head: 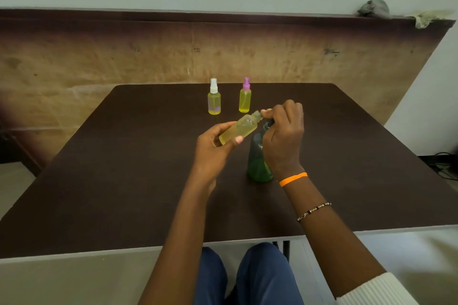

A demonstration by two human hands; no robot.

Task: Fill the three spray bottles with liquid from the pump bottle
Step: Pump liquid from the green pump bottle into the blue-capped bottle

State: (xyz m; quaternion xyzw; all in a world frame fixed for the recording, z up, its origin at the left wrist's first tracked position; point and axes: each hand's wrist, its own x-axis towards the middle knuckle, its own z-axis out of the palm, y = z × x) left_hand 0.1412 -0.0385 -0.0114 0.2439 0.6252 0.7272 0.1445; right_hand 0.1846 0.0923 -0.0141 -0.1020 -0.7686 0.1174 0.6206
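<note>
Left hand [214, 145] gripped the third spray bottle [239, 129] around its lower body, fingers curled under and thumb on top near the base. That bottle was uncapped, tilted with its threaded neck pointing up and to the right, held above the table [124, 168], with yellow liquid visible inside. Right hand [282, 131] sat on top of the green pump bottle [257, 163], fingers curled around the dark pump head; thumb and forefinger tips were right at the open neck of the tilted bottle. The pump nozzle itself was mostly hidden by the hand, so couldn't tell whether it was inside the neck or just beside it. The pump bottle stood upright on the dark brown table, just right of centre, partly behind the right wrist. Orange band [293, 179] on the right wrist, beaded bracelet [313, 211] further up the forearm. Two more spray bottles stood upright near the far edge, close to each other but apart: white-capped spray bottle [214, 100] on the left, purple-capped spray bottle [245, 96] on the right, both capped and holding yellow liquid. Grey rag [373, 8] lay on the ledge at the wall, far right.
</note>
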